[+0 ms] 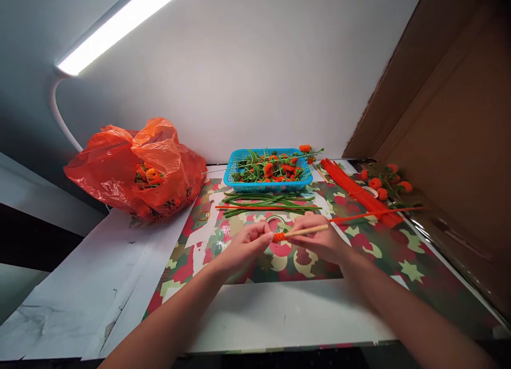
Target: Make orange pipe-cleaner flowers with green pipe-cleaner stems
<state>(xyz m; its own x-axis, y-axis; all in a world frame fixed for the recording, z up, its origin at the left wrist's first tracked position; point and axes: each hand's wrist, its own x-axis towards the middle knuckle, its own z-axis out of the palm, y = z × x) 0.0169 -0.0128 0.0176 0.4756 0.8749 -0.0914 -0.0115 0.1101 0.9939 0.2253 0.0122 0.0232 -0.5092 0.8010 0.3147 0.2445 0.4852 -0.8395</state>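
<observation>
Low over the middle of the patterned mat, a thin wooden stick point(307, 231) carries a short coil of orange pipe cleaner point(279, 237) at its left end. My left hand point(249, 246) pinches that coiled end between thumb and fingers. Fingers closed, my right hand point(319, 241) grips the orange pipe cleaner point(371, 214) beside the stick; its long free length stretches out to the right. Just beyond my hands lie several green pipe cleaners point(267, 201), with a single straight orange one point(239, 207) across them.
Behind stands a blue basket point(267, 187) of orange flowers with green stems. At left is a red plastic bag point(175, 172) holding more flowers. A red-orange pipe cleaner bundle point(355, 190) and loose flowers point(382, 193) lie right, near a cardboard wall point(447, 103). A lamp point(120, 28) hangs above.
</observation>
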